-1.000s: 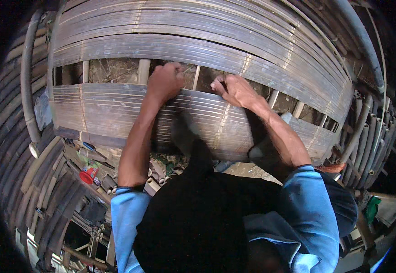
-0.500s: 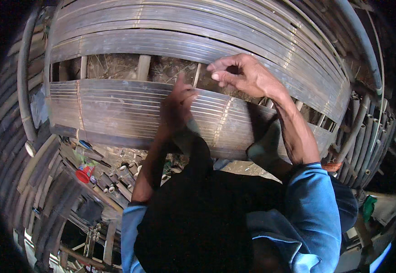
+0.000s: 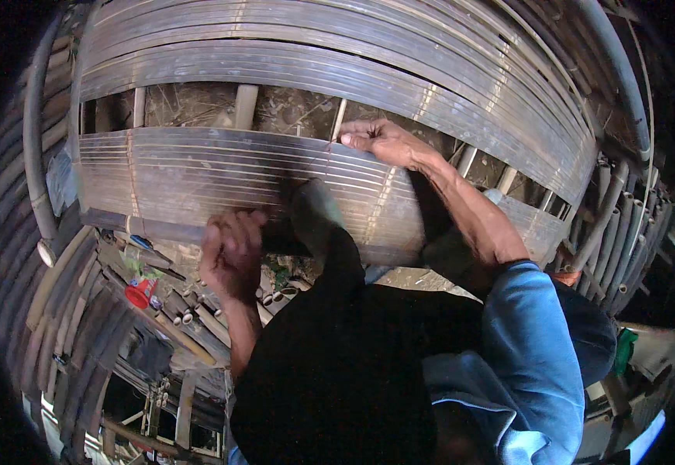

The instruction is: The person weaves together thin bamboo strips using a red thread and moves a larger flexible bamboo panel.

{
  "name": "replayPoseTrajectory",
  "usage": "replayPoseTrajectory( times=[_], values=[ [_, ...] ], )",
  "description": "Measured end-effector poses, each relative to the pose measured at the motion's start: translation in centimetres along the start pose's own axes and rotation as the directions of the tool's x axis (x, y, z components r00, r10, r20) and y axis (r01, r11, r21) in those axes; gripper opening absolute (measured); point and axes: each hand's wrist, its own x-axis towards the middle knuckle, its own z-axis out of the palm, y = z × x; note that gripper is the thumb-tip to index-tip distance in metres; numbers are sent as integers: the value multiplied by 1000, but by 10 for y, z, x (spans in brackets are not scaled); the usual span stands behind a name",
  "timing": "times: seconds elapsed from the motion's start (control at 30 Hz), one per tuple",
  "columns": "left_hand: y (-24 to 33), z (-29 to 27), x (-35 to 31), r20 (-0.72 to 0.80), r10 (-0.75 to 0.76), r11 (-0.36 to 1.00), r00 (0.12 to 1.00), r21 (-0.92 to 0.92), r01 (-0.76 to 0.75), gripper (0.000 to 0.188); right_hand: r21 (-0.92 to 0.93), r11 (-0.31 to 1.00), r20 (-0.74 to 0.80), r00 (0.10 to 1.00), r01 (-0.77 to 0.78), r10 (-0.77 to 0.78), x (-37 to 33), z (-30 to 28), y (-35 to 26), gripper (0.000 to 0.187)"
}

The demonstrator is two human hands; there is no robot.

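A bamboo slat panel (image 3: 221,174) lies across in front of me, with thin cord lines crossing its slats. At its far edge my right hand (image 3: 388,145) has thumb and fingers pressed together; what they pinch, if anything, is too small to make out. A faint thin cord line crosses the slats just below those fingertips. My left hand (image 3: 233,252) is closed with curled fingers at the panel's near edge, and its contents are hidden. My foot (image 3: 318,213) rests on the panel between my hands.
Beyond a gap with crossbars (image 3: 246,107) lies a wider slat panel (image 3: 275,66). Bamboo poles (image 3: 39,155) line the left side, more poles (image 3: 616,225) the right. Cut bamboo pieces (image 3: 205,314) and a red plastic item (image 3: 142,293) lie below left.
My left hand has come down and left from mid-panel to its near edge, fingers curled. My right hand has lowered from over the gap to the panel's far edge. My right-side foot has shifted.
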Motion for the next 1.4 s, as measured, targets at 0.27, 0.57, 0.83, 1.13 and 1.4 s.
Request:
replayPoseTrajectory(
  times=[0.27,0.57,0.83,1.13,1.4],
  values=[
    [-6,-5,17,186,194,94,963,974,-207,26,-289,939,-182,974,-185,136,-16,9,-11,52],
    [8,-27,22,-55,-281,28,958,997,66,24,-735,631,-255,761,249,-597,-31,50,-26,42],
    [22,10,7,44,-274,96,961,995,-18,21,-552,627,52,774,549,-632,-13,102,-29,24],
    [16,-62,25,-111,-303,339,947,916,215,18,-759,442,191,813,478,-550,-13,72,-44,20],
    [56,-107,87,-13,139,183,990,983,-13,32,-998,5,63,993,63,100,-210,-139,-97,40]
  ],
)
